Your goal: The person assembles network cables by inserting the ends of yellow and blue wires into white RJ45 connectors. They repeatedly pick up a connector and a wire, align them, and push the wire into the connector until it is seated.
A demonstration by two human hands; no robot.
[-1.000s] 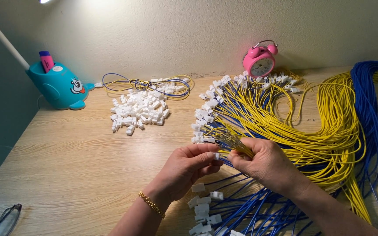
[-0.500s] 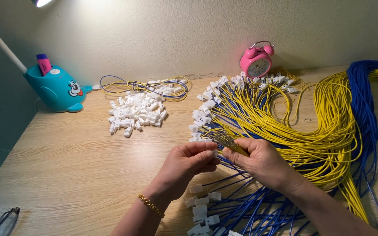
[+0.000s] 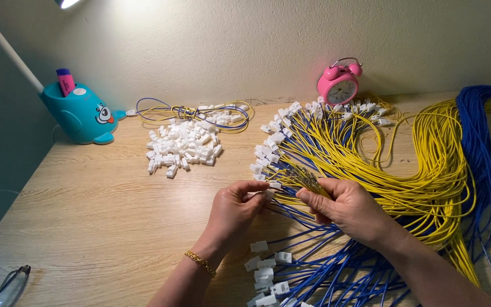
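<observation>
My left hand [image 3: 235,209] pinches a small white plastic connector [image 3: 270,193] between thumb and fingers near the middle of the wooden desk [image 3: 98,222]. Close to its right, my right hand [image 3: 345,206] grips a yellow wire [image 3: 313,185] by its metal-tipped end, the tip pointing toward the connector. Both hands hover over blue wires with white connectors [image 3: 268,273]. A big fan of yellow wires [image 3: 416,165] spreads to the right.
A pile of loose white connectors [image 3: 182,146] lies at the back left, with a coiled wire bundle [image 3: 200,112] behind it. A teal whale-shaped pen holder [image 3: 80,112], a pink alarm clock [image 3: 338,84], blue wire bundle [image 3: 475,131] and glasses [image 3: 9,285] are around.
Both hands have shifted slightly, keeping their hold on the connector and the yellow wire; the wire tip sits nearer the connector.
</observation>
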